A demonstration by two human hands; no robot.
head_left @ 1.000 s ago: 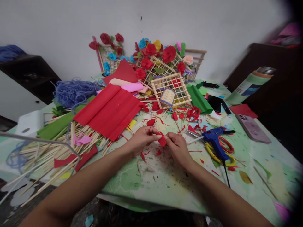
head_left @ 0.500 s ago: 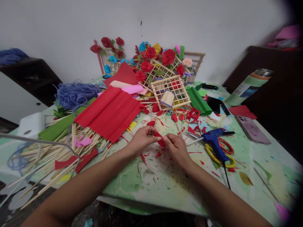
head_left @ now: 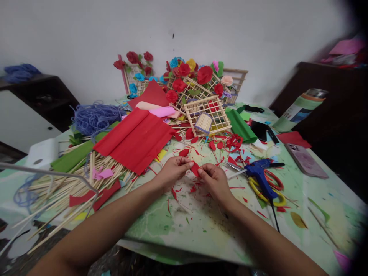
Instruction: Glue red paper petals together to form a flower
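Between my two hands is a small red crepe paper petal point(head_left: 195, 168). My left hand point(head_left: 175, 170) pinches its left edge with thumb and fingers. Its right edge is pinched by my right hand point(head_left: 215, 179). Just beyond my left fingers lies another red petal point(head_left: 184, 152) on the table. Red paper scraps point(head_left: 193, 188) are scattered below and around both hands. A large folded sheet of red crepe paper point(head_left: 138, 140) rests on wooden sticks to the left. A blue glue gun point(head_left: 260, 174) lies right of my right hand, over scissors point(head_left: 280, 197) with yellow and red handles.
Stick lattices point(head_left: 208, 115) with paper roses point(head_left: 204, 74) stand at the back. Blue yarn point(head_left: 96, 117) and loose sticks point(head_left: 66, 195) fill the left. At right are a phone point(head_left: 306, 161), a tilted bottle point(head_left: 300, 109) and green crepe paper point(head_left: 241, 125). A grey wire point(head_left: 57, 172) crosses the left foreground.
The petal between my hands now looks stretched flatter and wider between my fingertips. Both hands stay nearly in place. The camera view has shifted slightly.
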